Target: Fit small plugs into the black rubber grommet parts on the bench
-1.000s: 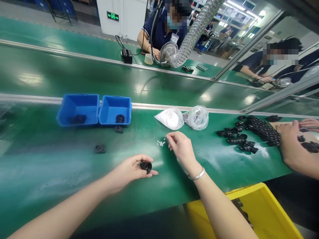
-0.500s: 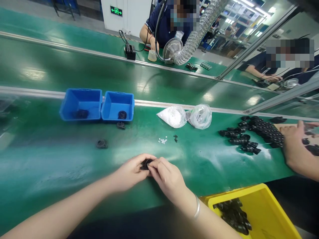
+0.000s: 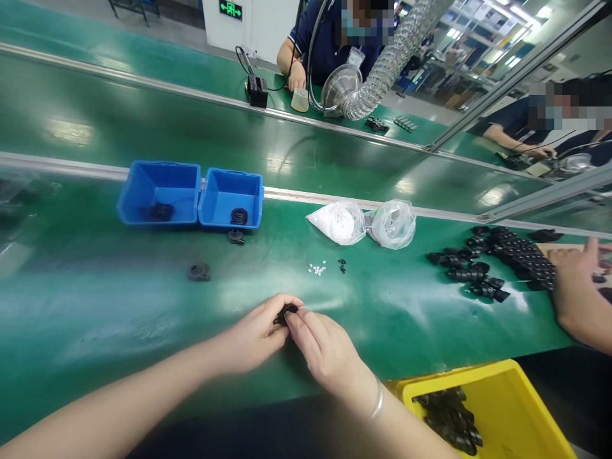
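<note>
Between my two hands is a small black round plastic part (image 3: 285, 313), mostly covered by fingers. My left hand (image 3: 258, 335) is closed around its left side. My right hand (image 3: 322, 347) pinches at its right side, thumb and fingertips pressed on it; whether a smaller piece is in that pinch I cannot make out. Beyond the hands lie a scatter of small white pieces (image 3: 316, 269) and a few tiny black pieces (image 3: 342, 265). Further left, a similar black round part (image 3: 198, 272) rests on the green table (image 3: 143, 325), and another black part (image 3: 236, 236) sits before the blue bins.
Two blue bins (image 3: 157, 167) (image 3: 234, 173) hold dark coiled parts. Two plastic bags (image 3: 337, 222) (image 3: 394, 223) stand near the rail. Black parts (image 3: 519, 255) are piled at right beside a co-worker's hand (image 3: 576, 280). A yellow bin (image 3: 521, 414) with black parts is at lower right. Another person sits opposite.
The view has shifted slightly, so most things sit a little further right. My right fingers have moved slightly over the black part and cover more of it. Both hands stay on it.
</note>
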`<move>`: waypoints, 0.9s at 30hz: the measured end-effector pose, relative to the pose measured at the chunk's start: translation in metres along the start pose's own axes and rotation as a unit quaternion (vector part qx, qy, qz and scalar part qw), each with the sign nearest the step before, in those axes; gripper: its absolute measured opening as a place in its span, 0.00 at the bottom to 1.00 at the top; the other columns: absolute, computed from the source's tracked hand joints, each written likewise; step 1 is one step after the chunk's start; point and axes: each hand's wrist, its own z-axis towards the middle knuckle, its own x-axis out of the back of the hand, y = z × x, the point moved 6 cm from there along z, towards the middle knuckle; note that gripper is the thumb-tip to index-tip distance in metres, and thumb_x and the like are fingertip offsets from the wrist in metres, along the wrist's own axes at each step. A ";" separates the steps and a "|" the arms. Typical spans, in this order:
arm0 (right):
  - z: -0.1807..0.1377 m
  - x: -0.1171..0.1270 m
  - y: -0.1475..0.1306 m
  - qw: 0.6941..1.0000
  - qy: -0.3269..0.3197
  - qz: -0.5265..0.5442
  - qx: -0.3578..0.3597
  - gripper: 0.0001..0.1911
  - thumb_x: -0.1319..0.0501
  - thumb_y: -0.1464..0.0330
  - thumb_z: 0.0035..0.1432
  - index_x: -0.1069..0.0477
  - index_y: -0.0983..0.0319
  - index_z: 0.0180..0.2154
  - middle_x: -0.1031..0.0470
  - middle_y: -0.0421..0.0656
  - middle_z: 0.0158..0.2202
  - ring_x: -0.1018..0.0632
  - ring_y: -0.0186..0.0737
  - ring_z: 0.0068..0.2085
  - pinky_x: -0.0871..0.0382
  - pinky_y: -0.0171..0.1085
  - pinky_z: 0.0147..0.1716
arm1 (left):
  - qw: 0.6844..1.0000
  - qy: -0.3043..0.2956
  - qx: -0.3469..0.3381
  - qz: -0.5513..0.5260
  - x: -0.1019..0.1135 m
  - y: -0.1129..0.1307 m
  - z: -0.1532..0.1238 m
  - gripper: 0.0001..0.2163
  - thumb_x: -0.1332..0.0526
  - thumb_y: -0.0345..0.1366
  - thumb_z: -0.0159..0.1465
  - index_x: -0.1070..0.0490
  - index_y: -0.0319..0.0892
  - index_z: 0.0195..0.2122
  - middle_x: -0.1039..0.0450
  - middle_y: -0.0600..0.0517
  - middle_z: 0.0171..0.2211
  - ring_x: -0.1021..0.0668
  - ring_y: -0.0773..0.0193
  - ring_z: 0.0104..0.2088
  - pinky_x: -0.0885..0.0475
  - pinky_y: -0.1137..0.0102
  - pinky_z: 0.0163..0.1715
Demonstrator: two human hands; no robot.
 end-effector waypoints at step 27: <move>-0.049 -0.011 0.150 0.922 0.027 0.071 -0.379 0.10 0.43 0.65 0.62 0.27 0.65 0.38 0.27 0.45 0.30 0.27 0.40 0.30 0.32 0.39 0.32 | 0.985 -0.052 0.022 -0.162 -0.014 -0.001 0.004 0.11 0.45 0.40 0.67 0.38 0.46 0.49 0.39 0.46 0.55 0.29 0.51 0.55 0.33 0.55 0.55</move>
